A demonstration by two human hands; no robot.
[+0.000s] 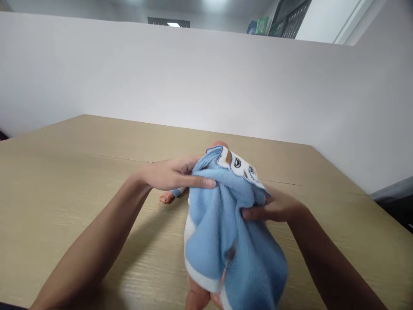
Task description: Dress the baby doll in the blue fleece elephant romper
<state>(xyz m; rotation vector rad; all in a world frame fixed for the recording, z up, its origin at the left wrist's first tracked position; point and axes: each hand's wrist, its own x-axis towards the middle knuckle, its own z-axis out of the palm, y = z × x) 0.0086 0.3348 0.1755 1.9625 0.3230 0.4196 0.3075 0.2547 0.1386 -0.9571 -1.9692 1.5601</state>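
A blue fleece garment point(213, 224) with white edging and an embroidered white and brown face patch point(240, 163) hangs bunched over a baby doll point(196, 297). My left hand point(177, 172) is closed on its upper left edge, thumb on the outside and the other fingers hidden in the cloth. On the right side, my right hand point(272, 206) pinches a fold, its fingers partly behind the fabric. The doll's small hand point(167, 197) with a blue cuff sticks out at the left. Its legs show below the cloth, and a little of its head at the top; the rest is covered.
The doll lies on a wide tan tabletop point(80, 172) with thin seams. Beyond its far edge rises a white partition wall point(161, 77). A green package point(261, 26) is visible over the wall. Dark items point(396, 202) stand past the table's right edge.
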